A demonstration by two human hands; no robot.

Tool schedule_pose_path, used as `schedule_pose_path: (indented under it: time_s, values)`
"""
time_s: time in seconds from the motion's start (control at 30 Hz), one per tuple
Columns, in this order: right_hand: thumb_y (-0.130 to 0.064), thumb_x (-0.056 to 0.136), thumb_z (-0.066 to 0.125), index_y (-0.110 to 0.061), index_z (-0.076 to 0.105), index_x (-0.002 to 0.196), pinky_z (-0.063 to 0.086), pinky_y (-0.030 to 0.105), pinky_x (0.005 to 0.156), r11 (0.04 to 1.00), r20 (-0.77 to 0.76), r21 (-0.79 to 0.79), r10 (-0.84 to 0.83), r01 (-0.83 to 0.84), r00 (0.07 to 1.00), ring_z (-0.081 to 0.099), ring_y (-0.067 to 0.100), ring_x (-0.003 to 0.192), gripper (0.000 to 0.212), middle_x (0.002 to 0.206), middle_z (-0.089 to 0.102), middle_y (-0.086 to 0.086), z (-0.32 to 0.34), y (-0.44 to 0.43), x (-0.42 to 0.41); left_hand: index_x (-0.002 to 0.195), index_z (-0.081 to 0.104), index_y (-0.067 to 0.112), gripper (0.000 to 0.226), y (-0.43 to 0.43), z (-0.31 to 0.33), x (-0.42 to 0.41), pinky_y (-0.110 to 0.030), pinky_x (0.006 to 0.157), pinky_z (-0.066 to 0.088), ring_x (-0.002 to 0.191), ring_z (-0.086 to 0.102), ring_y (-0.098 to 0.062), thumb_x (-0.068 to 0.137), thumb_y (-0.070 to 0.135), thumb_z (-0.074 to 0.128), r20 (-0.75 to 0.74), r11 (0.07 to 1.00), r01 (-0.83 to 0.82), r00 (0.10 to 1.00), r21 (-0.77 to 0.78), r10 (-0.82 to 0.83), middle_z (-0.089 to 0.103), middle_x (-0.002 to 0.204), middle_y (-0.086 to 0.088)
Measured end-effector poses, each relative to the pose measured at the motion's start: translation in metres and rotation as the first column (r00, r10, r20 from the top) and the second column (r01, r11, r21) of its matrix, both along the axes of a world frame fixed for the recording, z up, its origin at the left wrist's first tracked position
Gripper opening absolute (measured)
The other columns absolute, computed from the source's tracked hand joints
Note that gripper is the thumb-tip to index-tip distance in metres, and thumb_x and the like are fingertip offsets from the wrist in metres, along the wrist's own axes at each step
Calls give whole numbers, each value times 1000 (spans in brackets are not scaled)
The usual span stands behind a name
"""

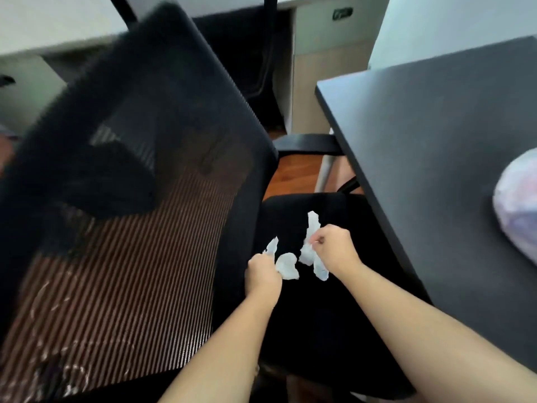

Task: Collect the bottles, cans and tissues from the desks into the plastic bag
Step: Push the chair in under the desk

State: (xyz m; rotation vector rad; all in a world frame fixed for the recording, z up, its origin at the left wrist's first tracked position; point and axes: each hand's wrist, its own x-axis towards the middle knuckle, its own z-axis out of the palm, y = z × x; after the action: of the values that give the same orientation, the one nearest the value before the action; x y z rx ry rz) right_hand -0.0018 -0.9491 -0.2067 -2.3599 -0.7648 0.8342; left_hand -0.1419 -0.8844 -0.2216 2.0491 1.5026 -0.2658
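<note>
A black mesh chair back fills the left of the view, tilted and blurred, with the wood floor showing through the mesh. It stands just left of both hands and screens that side. The black seat lies below the hands.

The left hand is closed in a fist on a crumpled white tissue; one wisp of it sticks up past the knuckles and a rounder lump bulges to the right of the fist. The right hand is closed on a second tissue. This piece is longer than wide, its long axis running roughly up and down in the frame, one end rising above the fingers and the other hanging below the hand. The two tissues sit near each other above the seat; contact between them cannot be judged.

To the right a dark desk runs along the seat's edge. A pale plastic bag rests on it at the far right, well apart from the hands and cut by the frame. An armrest shows between the chair back and the desk.
</note>
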Motion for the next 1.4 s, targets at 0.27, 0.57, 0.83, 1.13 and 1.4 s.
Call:
schedule_pose_path:
  time_s: [0.27,0.57,0.83,1.13,1.4]
  values:
    - [-3,85,52,-16,77,83,37,10,60,960,283,279,-107,25,953,51,12,73,28,76,52,-7,188,-7,61,113,62,3,30,36,164,49,-28,67,37,77,49,-18,87,7,48,188,943,136,962,304,-199,48,81,1]
    - [-3,87,59,-11,76,89,45,16,80,843,471,509,-439,170,765,57,8,76,19,94,68,1,347,-127,137,81,69,1,21,-41,323,179,-20,65,35,78,54,-22,81,2,48,554,836,231,657,497,-511,48,84,-2]
    - [0,83,57,-11,76,84,35,-3,64,744,500,536,-661,400,559,55,8,79,22,93,68,2,342,-282,196,98,72,6,24,-206,330,279,-23,71,40,82,54,-21,82,6,53,585,645,559,316,522,-747,56,89,-7]
    - [-18,83,53,-31,70,104,46,36,99,756,299,217,-654,618,695,61,18,109,30,117,67,-10,255,-326,233,125,58,14,39,-256,264,329,-27,96,40,118,54,-23,86,17,61,294,412,844,320,344,-901,51,132,-5]
    - [-10,88,42,-19,70,95,54,31,79,714,331,363,-699,598,634,65,22,82,31,102,70,2,271,-330,229,104,70,20,24,-234,277,323,-25,92,45,106,58,-16,83,15,58,395,431,794,264,429,-880,64,113,0]
